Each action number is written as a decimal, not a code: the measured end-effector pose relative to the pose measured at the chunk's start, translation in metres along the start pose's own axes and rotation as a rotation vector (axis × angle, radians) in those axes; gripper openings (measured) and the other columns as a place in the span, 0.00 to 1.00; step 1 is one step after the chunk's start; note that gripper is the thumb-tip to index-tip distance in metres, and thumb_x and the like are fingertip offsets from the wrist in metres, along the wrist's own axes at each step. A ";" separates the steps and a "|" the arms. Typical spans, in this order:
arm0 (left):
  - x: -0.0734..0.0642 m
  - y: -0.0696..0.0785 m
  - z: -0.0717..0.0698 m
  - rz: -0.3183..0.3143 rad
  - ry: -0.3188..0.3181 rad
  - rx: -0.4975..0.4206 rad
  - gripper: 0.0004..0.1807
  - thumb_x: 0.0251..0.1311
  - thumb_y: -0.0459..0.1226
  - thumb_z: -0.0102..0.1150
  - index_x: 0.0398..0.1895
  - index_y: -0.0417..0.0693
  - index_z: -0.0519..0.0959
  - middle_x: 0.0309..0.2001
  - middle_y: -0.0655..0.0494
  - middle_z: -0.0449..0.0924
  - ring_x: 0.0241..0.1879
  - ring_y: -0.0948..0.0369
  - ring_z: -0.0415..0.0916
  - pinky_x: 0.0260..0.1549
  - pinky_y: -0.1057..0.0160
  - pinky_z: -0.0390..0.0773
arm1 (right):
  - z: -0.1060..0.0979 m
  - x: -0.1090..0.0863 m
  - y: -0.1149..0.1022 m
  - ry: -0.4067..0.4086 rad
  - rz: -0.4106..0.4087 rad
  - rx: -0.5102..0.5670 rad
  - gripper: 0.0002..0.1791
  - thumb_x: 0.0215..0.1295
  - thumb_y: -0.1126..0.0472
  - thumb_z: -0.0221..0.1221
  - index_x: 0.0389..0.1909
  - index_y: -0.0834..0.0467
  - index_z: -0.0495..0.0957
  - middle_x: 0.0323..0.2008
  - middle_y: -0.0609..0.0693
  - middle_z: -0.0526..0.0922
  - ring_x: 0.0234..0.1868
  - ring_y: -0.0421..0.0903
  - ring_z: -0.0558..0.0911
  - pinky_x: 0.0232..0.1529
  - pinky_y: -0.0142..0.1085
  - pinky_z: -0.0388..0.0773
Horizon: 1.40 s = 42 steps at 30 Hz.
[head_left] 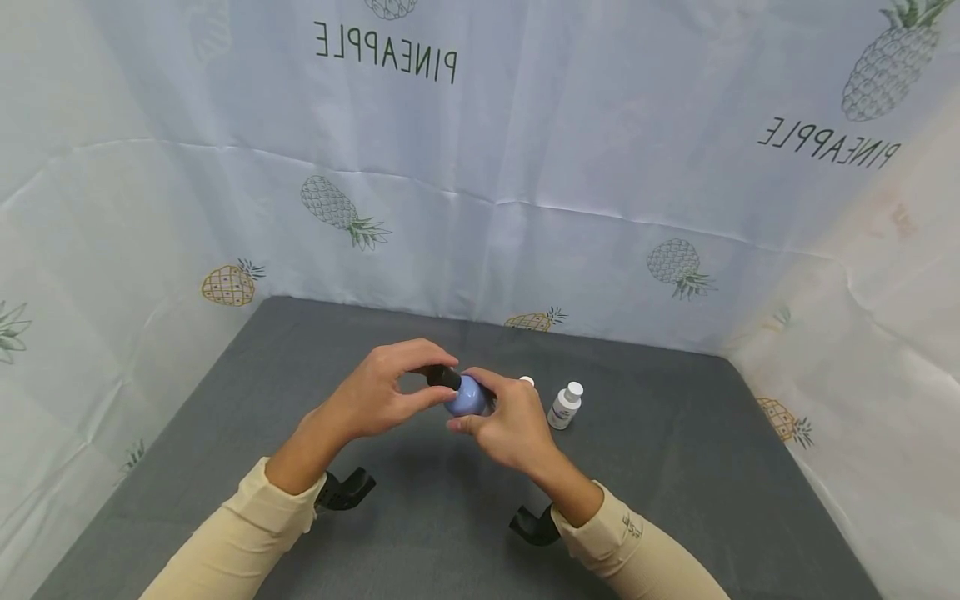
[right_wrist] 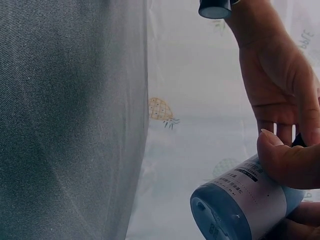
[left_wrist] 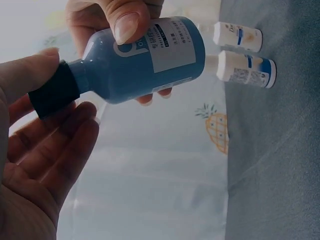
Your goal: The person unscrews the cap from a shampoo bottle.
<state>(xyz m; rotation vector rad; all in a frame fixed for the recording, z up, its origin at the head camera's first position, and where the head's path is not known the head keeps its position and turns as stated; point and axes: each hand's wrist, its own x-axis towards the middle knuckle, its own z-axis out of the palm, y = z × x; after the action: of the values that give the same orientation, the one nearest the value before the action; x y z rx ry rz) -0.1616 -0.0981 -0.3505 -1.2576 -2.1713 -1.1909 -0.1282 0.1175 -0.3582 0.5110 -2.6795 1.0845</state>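
A blue bottle (head_left: 468, 398) with a white printed label is held up above the table, tilted with its black cap (left_wrist: 54, 90) toward the left. My left hand (head_left: 378, 390) pinches that cap between thumb and fingers. The cap sits on the bottle's neck in the left wrist view. My right hand (head_left: 517, 423) grips the bottle's body, thumb on the label side and the other fingers round behind. In the right wrist view the bottle's base (right_wrist: 212, 215) faces the camera, while the cap is mostly hidden behind the right thumb.
Two small white bottles stand on the grey table (head_left: 660, 483): one (head_left: 566, 406) right of my right hand, another (head_left: 527, 380) partly hidden behind it. A pineapple-print curtain (head_left: 480, 233) hangs round the back and sides. Black wrist mounts (head_left: 345, 490) jut from both sleeves.
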 end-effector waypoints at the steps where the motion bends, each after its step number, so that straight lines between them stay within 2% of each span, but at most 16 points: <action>1: 0.000 0.000 0.001 -0.004 0.003 0.005 0.18 0.57 0.34 0.77 0.51 0.46 0.84 0.45 0.55 0.87 0.41 0.64 0.83 0.43 0.61 0.87 | 0.000 0.000 0.000 0.002 -0.002 -0.002 0.30 0.47 0.59 0.82 0.54 0.55 0.86 0.42 0.50 0.92 0.38 0.43 0.87 0.38 0.35 0.82; 5: 0.000 0.001 0.004 -0.028 0.015 -0.017 0.18 0.58 0.33 0.76 0.51 0.46 0.84 0.47 0.53 0.86 0.42 0.63 0.83 0.45 0.62 0.88 | 0.000 -0.001 0.001 0.001 -0.006 -0.002 0.30 0.48 0.58 0.82 0.55 0.55 0.86 0.42 0.50 0.92 0.38 0.43 0.87 0.38 0.34 0.81; 8: -0.001 0.000 0.006 -0.049 0.019 -0.080 0.19 0.59 0.31 0.75 0.53 0.45 0.84 0.50 0.50 0.86 0.45 0.60 0.85 0.48 0.61 0.89 | 0.000 -0.001 0.001 0.000 -0.016 -0.005 0.31 0.48 0.58 0.82 0.56 0.57 0.85 0.44 0.52 0.92 0.39 0.44 0.88 0.38 0.35 0.82; 12: -0.001 -0.002 0.009 -0.019 0.022 -0.145 0.17 0.60 0.28 0.72 0.53 0.42 0.85 0.52 0.47 0.86 0.50 0.56 0.85 0.49 0.60 0.89 | 0.000 -0.001 0.002 0.001 -0.010 -0.001 0.34 0.48 0.58 0.82 0.59 0.58 0.84 0.46 0.53 0.92 0.42 0.46 0.89 0.40 0.36 0.84; 17: -0.002 -0.002 0.009 0.018 0.018 -0.120 0.14 0.59 0.27 0.72 0.48 0.42 0.89 0.52 0.47 0.87 0.52 0.54 0.84 0.48 0.61 0.88 | -0.001 -0.002 0.001 -0.006 0.001 0.007 0.33 0.49 0.58 0.81 0.58 0.57 0.85 0.46 0.52 0.92 0.42 0.45 0.89 0.39 0.35 0.84; 22: -0.003 0.000 0.005 0.018 -0.019 -0.114 0.16 0.59 0.26 0.72 0.52 0.42 0.88 0.54 0.47 0.86 0.54 0.53 0.84 0.48 0.59 0.88 | -0.001 -0.002 0.002 -0.015 -0.008 0.006 0.33 0.50 0.58 0.81 0.59 0.58 0.84 0.47 0.53 0.91 0.43 0.46 0.89 0.40 0.36 0.85; 31: -0.003 -0.004 0.004 0.049 -0.014 -0.133 0.16 0.59 0.25 0.71 0.51 0.40 0.87 0.50 0.48 0.88 0.47 0.57 0.85 0.43 0.62 0.87 | -0.001 -0.002 0.001 -0.016 -0.010 -0.001 0.33 0.49 0.57 0.82 0.58 0.56 0.85 0.45 0.52 0.92 0.41 0.44 0.89 0.40 0.34 0.83; 42: -0.002 -0.001 0.003 0.006 0.022 -0.140 0.16 0.57 0.29 0.76 0.50 0.42 0.88 0.45 0.55 0.89 0.41 0.65 0.84 0.41 0.67 0.85 | -0.002 -0.003 -0.001 -0.034 0.006 0.003 0.31 0.50 0.58 0.81 0.57 0.53 0.85 0.43 0.50 0.92 0.40 0.43 0.88 0.39 0.35 0.82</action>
<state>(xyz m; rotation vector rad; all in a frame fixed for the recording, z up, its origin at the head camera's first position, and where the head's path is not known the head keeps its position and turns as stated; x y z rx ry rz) -0.1609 -0.0967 -0.3537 -1.2986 -2.0982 -1.3683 -0.1247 0.1195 -0.3573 0.5273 -2.7107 1.0916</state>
